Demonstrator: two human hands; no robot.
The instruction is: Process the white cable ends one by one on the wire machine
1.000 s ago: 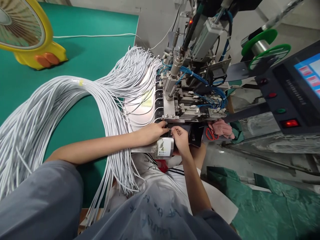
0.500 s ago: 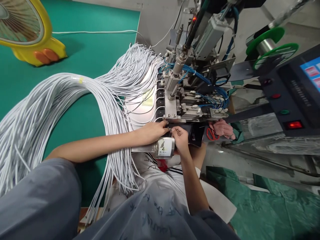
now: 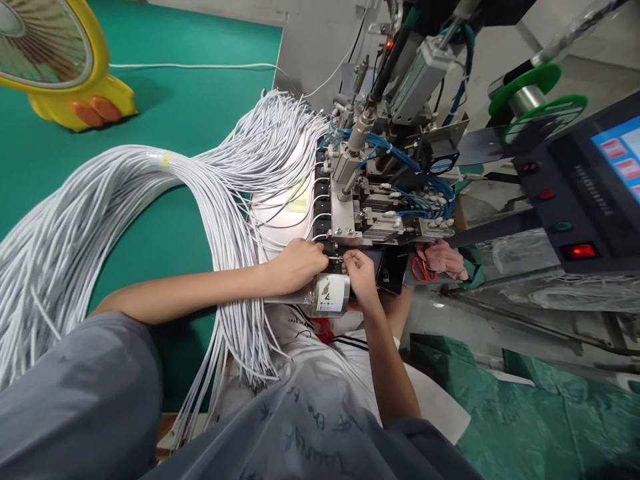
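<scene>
Just in front of the machine's near edge, my left hand (image 3: 300, 265) is closed with its fingers curled round a white cable (image 3: 333, 258). A short length of that cable spans the gap to my right hand (image 3: 361, 275), whose fingertips are pinched at its far end. What sits in the right fingertips is too small to make out. Beside both hands is the machine (image 3: 346, 217), with several white cables laid into its row of black holders (image 3: 321, 205). A large bundle of white cables (image 3: 150, 160) lies under and beyond my left forearm.
On the green table (image 3: 170, 33) stands a yellow fan (image 3: 97, 87). Right of the machine are a wire spool (image 3: 530, 100) and a control box (image 3: 565, 193). Red-handled scissors (image 3: 424, 269) and a pink cloth (image 3: 445, 259) lie near a dark phone-like object (image 3: 391, 270).
My left fingers have curled in and drawn back slightly from the right hand, so more white cable shows between them. The right hand has stayed nearly in place. The view has shifted a little.
</scene>
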